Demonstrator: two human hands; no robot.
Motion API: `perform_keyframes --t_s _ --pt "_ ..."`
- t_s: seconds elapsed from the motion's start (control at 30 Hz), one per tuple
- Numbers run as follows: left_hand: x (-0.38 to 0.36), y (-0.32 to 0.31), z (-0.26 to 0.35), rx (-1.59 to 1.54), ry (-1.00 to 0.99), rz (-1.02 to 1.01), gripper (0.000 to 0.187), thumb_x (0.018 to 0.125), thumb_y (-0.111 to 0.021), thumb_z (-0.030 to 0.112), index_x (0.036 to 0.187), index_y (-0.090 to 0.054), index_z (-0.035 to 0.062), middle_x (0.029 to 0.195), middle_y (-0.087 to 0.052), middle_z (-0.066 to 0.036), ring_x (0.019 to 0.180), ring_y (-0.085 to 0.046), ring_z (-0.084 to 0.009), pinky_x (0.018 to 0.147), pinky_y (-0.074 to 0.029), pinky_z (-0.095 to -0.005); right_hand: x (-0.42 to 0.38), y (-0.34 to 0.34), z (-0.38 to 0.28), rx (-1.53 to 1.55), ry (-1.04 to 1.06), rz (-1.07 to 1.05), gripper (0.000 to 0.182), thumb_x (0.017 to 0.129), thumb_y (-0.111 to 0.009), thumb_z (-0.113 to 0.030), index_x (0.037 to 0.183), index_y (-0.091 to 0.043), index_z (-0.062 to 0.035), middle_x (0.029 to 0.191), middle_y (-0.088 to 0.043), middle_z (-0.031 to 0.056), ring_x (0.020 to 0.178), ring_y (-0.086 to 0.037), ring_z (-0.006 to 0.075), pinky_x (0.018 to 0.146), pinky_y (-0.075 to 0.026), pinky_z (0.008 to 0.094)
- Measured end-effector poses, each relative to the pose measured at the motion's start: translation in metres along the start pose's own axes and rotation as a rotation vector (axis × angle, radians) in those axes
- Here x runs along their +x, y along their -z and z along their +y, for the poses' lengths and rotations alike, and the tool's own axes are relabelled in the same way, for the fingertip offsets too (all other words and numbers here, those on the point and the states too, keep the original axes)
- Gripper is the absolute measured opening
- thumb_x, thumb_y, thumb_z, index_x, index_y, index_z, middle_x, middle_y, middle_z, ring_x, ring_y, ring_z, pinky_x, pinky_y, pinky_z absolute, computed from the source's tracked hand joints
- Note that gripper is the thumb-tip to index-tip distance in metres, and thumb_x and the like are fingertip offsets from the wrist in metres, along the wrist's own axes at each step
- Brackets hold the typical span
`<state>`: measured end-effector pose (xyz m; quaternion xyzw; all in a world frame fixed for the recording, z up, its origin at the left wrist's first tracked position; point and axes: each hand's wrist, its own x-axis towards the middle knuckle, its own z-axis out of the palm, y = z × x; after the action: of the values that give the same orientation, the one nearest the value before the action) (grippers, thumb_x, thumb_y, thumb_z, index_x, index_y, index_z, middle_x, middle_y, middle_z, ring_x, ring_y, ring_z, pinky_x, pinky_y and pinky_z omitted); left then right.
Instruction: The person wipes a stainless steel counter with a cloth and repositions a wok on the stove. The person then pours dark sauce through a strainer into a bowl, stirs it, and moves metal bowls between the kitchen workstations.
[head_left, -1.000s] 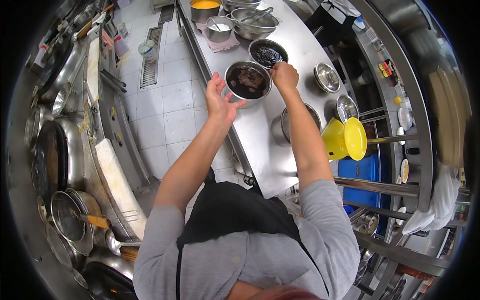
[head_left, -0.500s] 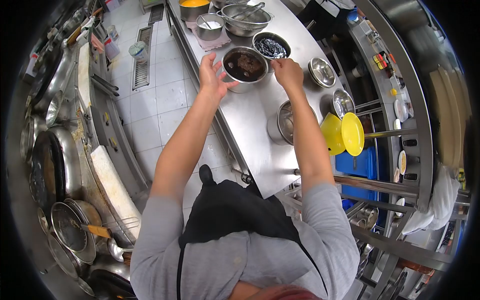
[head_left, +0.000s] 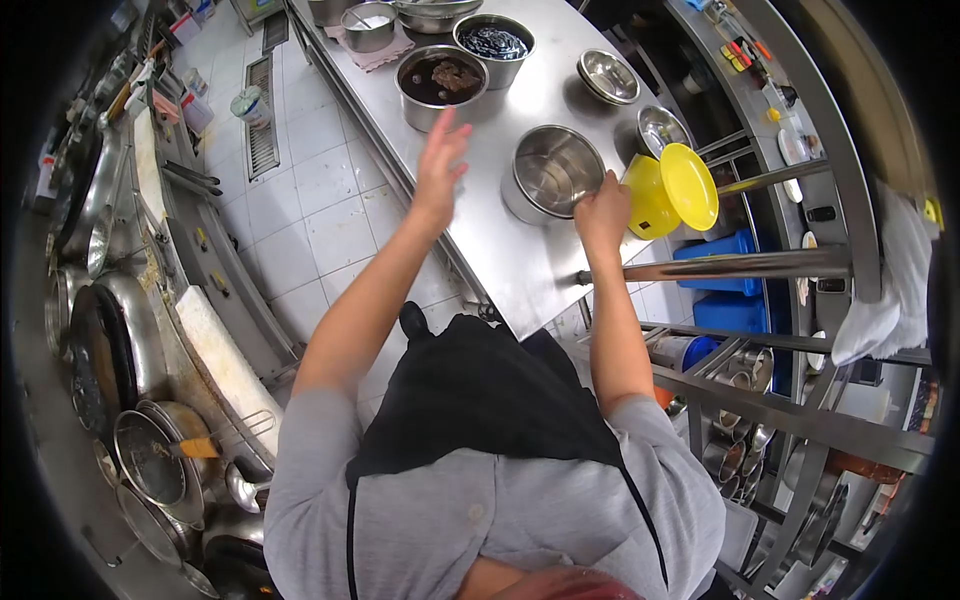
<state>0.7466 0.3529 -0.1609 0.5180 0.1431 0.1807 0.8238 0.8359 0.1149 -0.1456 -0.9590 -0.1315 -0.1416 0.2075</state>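
My right hand (head_left: pixel 603 215) is closed at the near right rim of an empty stainless steel pot (head_left: pixel 540 195), which stands upright on the steel table. My left hand (head_left: pixel 440 175) is held in the air over the table's left edge, fingers apart and holding nothing. Just beyond its fingertips stands a steel pot of dark brown liquid (head_left: pixel 425 80) with a paler clump in it. Behind that to the right is a second pot with a glossy black content (head_left: pixel 495 42). A yellow container (head_left: pixel 648 195) with a yellow lid (head_left: pixel 690 187) is close to my right hand.
Shallow steel bowls (head_left: pixel 610 78) stand along the table's right side. At the far end are a small pot of white stuff (head_left: pixel 368 25) on a pink cloth and a larger bowl (head_left: pixel 440 15). A steel rail (head_left: pixel 740 265) runs at the right. Pans and a wire strainer lie left.
My right hand has come back from the black-filled pot to the empty pot's rim. My left hand has let go of the brown-liquid pot and drawn nearer to me. The view has shifted.
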Motion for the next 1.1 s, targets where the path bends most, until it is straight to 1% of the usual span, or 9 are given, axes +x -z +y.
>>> perform_keyframes --t_s 0.07,0.17,0.27,0.5,0.73,0.8,0.9,1.0,1.1 --pt "-0.016 -0.015 -0.008 0.068 -0.057 -0.084 0.076 0.094 -0.052 0.038 0.161 -0.022 0.0190 0.149 -0.048 -0.014 0.135 -0.041 -0.0237 0.113 -0.027 -0.0453 -0.006 -0.005 0.006 0.098 0.038 0.054 0.049 0.076 -0.060 -0.001 0.124 -0.057 0.0104 0.099 -0.061 0.0291 0.088 -0.061 0.0424 0.083 -0.049 0.0454" --pt "-0.036 -0.022 -0.015 0.144 -0.141 -0.099 0.076 0.095 -0.051 0.030 0.162 -0.020 0.0134 0.154 -0.042 -0.016 0.136 -0.045 -0.0263 0.111 -0.033 -0.0383 -0.008 -0.008 0.015 0.459 -0.217 -0.232 0.045 0.078 -0.066 0.001 0.122 -0.059 0.0083 0.081 -0.060 0.0142 0.068 -0.067 0.0247 0.055 -0.057 0.0369" --pt "-0.055 -0.023 -0.020 0.186 -0.248 -0.045 0.076 0.095 -0.053 0.025 0.161 -0.019 0.0095 0.156 -0.040 -0.018 0.135 -0.049 -0.0288 0.108 -0.039 -0.0350 -0.024 0.009 0.001 0.819 -0.434 -0.316 0.041 0.080 -0.066 0.003 0.120 -0.057 0.0065 0.080 -0.059 0.0074 0.056 -0.060 0.0152 0.042 -0.054 0.0289" --pt "-0.085 -0.022 -0.015 0.261 -0.403 0.009 0.078 0.094 -0.057 0.027 0.160 -0.022 0.0072 0.156 -0.039 -0.019 0.134 -0.052 -0.0310 0.101 -0.046 -0.0357 -0.040 0.040 0.001 1.083 -0.431 -0.537 0.041 0.086 -0.062 0.004 0.125 -0.051 0.0072 0.087 -0.056 0.0055 0.060 -0.058 0.0122 0.052 -0.061 0.0291" --pt "-0.109 -0.033 0.005 0.501 -0.331 0.078 0.080 0.092 -0.063 0.038 0.159 -0.028 0.0099 0.139 -0.056 -0.024 0.125 -0.059 -0.0310 0.100 -0.047 -0.0359 -0.040 0.060 0.005 1.057 -0.400 -0.708 0.048 0.085 -0.062 0.005 0.131 -0.049 0.0078 0.092 -0.057 0.0061 0.067 -0.063 0.0157 0.060 -0.064 0.0316" --pt "-0.115 -0.037 0.014 0.534 -0.363 0.099 0.081 0.091 -0.064 0.039 0.158 -0.029 0.0105 0.135 -0.059 -0.024 0.122 -0.062 -0.0310 0.099 -0.048 -0.0362 -0.043 0.062 0.004 1.085 -0.405 -0.711 0.047 0.084 -0.061 0.007 0.130 -0.050 0.0070 0.097 -0.059 0.0078 0.063 -0.061 0.0146 0.056 -0.061 0.0283" --pt "-0.116 -0.037 0.023 0.478 -0.248 0.067 0.083 0.090 -0.065 0.041 0.158 -0.029 0.0104 0.128 -0.062 -0.021 0.103 -0.067 -0.0272 0.090 -0.051 -0.0334 -0.043 0.057 0.012 1.097 -0.381 -0.734 0.048 0.082 -0.061 0.007 0.130 -0.050 0.0061 0.101 -0.062 0.0096 0.059 -0.059 0.0138 0.052 -0.056 0.0249" --pt "-0.110 -0.036 0.035 0.398 -0.101 0.048 0.083 0.090 -0.064 0.044 0.158 -0.029 0.0116 0.124 -0.062 -0.017 0.093 -0.061 -0.0210 0.081 -0.052 -0.0317 -0.042 0.054 0.014 1.131 -0.344 -0.732 0.048 0.083 -0.062 0.005 0.128 -0.048 0.0042 0.103 -0.062 0.0103 0.058 -0.058 0.0124 0.048 -0.051 0.0229" --pt "-0.108 -0.032 0.035 0.273 -0.041 0.016 0.087 0.091 -0.059 0.049 0.161 -0.022 0.0145 0.131 -0.061 -0.014 0.090 -0.052 -0.0144 0.078 -0.052 -0.0328 -0.041 0.059 0.008 1.225 -0.324 -0.661 0.044 0.085 -0.062 0.003 0.126 -0.046 0.0011 0.103 -0.063 0.0106 0.056 -0.055 0.0104 0.045 -0.047 0.0226"
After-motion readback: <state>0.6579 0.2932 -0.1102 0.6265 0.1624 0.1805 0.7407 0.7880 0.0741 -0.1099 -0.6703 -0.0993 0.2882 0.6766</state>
